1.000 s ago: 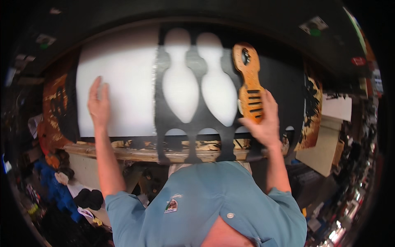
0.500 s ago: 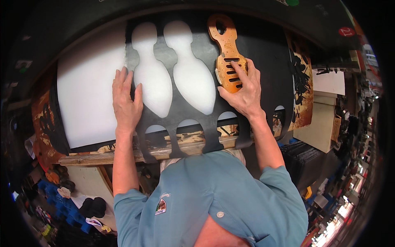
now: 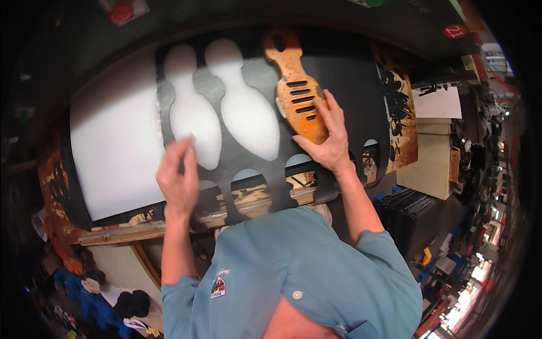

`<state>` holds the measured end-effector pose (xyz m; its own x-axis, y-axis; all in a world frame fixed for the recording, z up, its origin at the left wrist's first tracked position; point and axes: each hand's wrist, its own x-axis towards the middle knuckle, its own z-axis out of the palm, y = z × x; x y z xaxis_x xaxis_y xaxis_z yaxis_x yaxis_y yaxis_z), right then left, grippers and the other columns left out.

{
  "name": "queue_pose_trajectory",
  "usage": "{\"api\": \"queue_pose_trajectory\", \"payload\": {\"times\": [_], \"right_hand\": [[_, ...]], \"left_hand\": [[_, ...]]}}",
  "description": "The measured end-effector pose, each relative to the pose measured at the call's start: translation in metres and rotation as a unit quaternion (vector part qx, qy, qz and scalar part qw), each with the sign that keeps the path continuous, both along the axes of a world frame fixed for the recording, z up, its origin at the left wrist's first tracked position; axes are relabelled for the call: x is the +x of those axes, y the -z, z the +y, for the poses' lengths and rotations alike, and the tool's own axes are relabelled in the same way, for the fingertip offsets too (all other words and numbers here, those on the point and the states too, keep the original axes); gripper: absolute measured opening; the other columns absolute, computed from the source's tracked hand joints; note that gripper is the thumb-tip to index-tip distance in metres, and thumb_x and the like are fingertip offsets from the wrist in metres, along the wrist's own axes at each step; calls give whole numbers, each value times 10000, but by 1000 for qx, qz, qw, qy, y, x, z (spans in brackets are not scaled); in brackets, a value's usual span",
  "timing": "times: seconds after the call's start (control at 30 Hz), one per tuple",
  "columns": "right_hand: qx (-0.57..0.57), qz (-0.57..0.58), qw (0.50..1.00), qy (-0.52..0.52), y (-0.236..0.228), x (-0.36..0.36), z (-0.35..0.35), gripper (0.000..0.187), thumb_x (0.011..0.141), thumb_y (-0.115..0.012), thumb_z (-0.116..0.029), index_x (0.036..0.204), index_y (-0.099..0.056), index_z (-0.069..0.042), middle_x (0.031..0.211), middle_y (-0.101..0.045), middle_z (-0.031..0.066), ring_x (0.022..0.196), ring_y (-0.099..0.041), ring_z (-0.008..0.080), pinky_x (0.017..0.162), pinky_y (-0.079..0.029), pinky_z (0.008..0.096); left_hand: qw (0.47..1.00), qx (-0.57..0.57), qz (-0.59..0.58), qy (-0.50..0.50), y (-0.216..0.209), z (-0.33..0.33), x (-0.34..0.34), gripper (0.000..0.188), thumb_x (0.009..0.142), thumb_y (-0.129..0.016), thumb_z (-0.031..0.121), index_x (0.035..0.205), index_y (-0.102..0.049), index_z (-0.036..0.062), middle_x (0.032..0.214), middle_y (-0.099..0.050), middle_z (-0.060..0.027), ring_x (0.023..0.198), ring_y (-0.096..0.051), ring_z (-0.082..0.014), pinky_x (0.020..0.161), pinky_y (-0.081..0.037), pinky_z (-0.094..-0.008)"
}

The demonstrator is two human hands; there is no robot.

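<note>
An orange cutting die [image 3: 293,70], shaped like a shoe sole with slots and an oval opening, lies flat on a black sheet [image 3: 344,85]. My right hand [image 3: 331,135] spans its lower end, thumb on one edge and fingers along the other. Left of the die, two sole-shaped cutouts in the sheet show white, a middle one [image 3: 248,118] and a left one [image 3: 195,121]. My left hand [image 3: 179,178] is over the lower part of the left cutout, fingers bent and blurred; whether it holds anything is unclear.
A white board [image 3: 116,135] extends to the left. Along the near side, partial cutouts scallop the black sheet above a wooden edge [image 3: 130,233]. Dark machine housing [image 3: 226,14] overhangs the far side, with a red button [image 3: 121,13]. Black scraps [image 3: 398,96] lie at right.
My left hand has drawn back toward me off the sheet's left side, its fingers curling. My right hand stays on the cutting die, its fingers shifted slightly. The whole view has tilted a little.
</note>
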<state>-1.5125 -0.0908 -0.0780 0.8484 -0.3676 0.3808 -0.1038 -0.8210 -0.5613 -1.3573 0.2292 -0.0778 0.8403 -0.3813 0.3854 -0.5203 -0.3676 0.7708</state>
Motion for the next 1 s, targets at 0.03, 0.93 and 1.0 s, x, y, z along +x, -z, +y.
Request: {"api": "queue_pose_trajectory", "payload": {"times": [0.03, 0.93, 1.0], "right_hand": [[-2, -10, 1000, 0, 3, 0, 0, 833, 709, -940, -297, 1426, -655, 17, 1619, -440, 334, 1369, -534, 460, 1149, -481, 515], [133, -139, 970, 146, -7, -121, -22, 71, 954, -750, -95, 948, -745, -25, 858, -712, 114, 752, -683, 234, 735, -530, 362], [-185, -221, 957, 20, 16, -134, -15, 31, 925, -752, -56, 948, -736, -70, 766, -639, 38, 731, -646, 220, 748, -483, 365]], "left_hand": [[998, -18, 50, 33, -5, -1, -22, 114, 999, -692, -13, 1079, -767, -47, 995, -785, -183, 884, -762, -279, 808, -604, -386], [985, 22, -172, 24, 31, -50, -148, 174, 945, -812, 180, 987, -699, 54, 855, -719, -104, 803, -703, -329, 740, -553, -453], [972, 75, -221, -18, 30, -57, -157, 190, 918, -841, 204, 965, -707, 77, 815, -706, -70, 766, -683, -298, 713, -541, -433]]}}
